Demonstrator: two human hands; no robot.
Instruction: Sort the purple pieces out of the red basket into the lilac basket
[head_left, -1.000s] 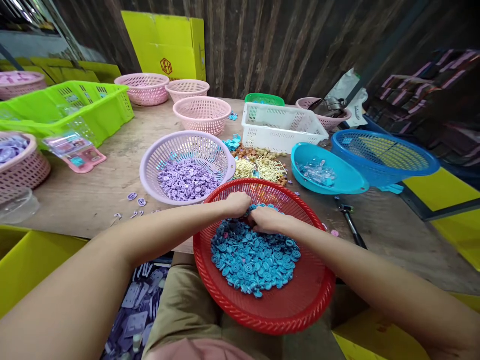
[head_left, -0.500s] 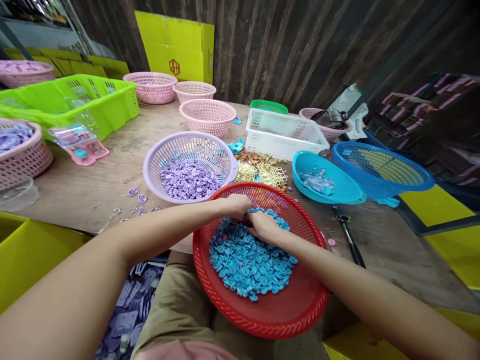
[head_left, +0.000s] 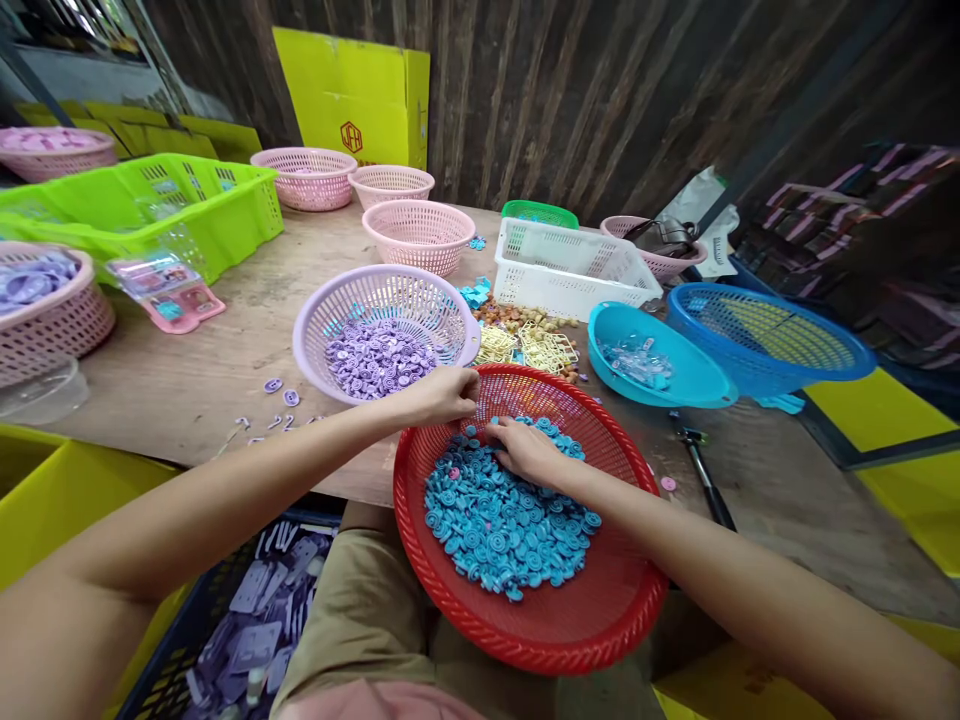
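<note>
A red round basket [head_left: 630, 600] rests on my lap against the table edge and holds a heap of small blue spiral pieces [head_left: 502, 520], with a pink piece or two among them. My left hand [head_left: 442, 392] hovers at the basket's far left rim, fingers pinched together; what they hold is too small to see. My right hand [head_left: 529, 448] lies on the blue heap at its far side, fingers curled into the pieces. Just beyond my left hand stands a lilac basket [head_left: 330, 305] with purple spiral pieces [head_left: 375, 358].
Pink baskets [head_left: 418, 232], a white crate [head_left: 570, 262], a green tray [head_left: 150, 205], a teal bowl [head_left: 660, 365] and a blue basket [head_left: 772, 325] crowd the wooden table [head_left: 225, 350]. A black tool [head_left: 701, 470] lies right of the red basket. Yellow bins flank my knees.
My left hand has lifted from the blue heap and moved left toward the lilac basket. My right hand stayed on the heap, shifting slightly nearer.
</note>
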